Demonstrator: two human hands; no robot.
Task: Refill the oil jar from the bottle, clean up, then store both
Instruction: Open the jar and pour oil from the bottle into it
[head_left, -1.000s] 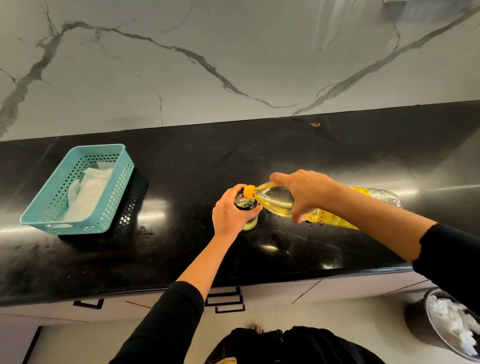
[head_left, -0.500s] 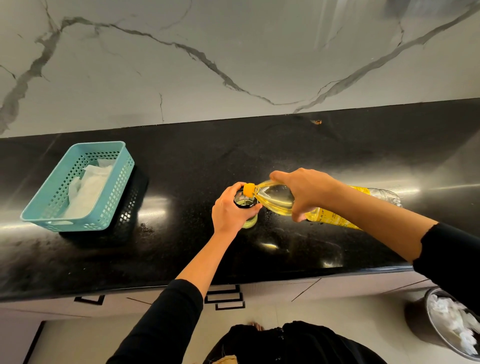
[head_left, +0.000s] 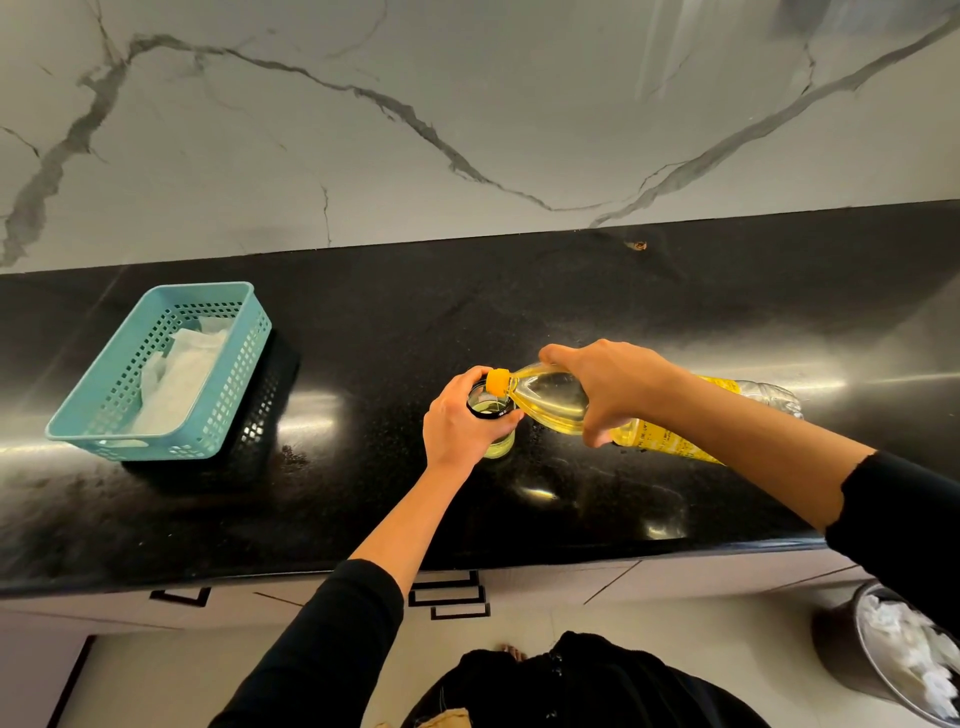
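Observation:
A small glass oil jar (head_left: 496, 441) with a dark rim stands on the black counter (head_left: 571, 312), and my left hand (head_left: 457, 423) grips it around its side. My right hand (head_left: 610, 387) grips a clear plastic oil bottle (head_left: 550, 402) with a yellow label, tipped almost level. The bottle's yellow neck (head_left: 497, 382) sits right over the jar's mouth. Yellow oil fills the bottle's lower side. The jar's lower part shows pale oil; my fingers hide most of it.
A teal perforated basket (head_left: 218, 415) holding white paper towels (head_left: 176, 379) sits at the counter's left. A marble wall rises behind. Drawers with black handles (head_left: 449, 597) run under the counter edge. A bin (head_left: 852, 660) with crumpled white paper stands on the floor at lower right.
Barely anything moved: both hands keep the same hold, with the bottle neck staying over the jar mouth. The view shifted slightly.

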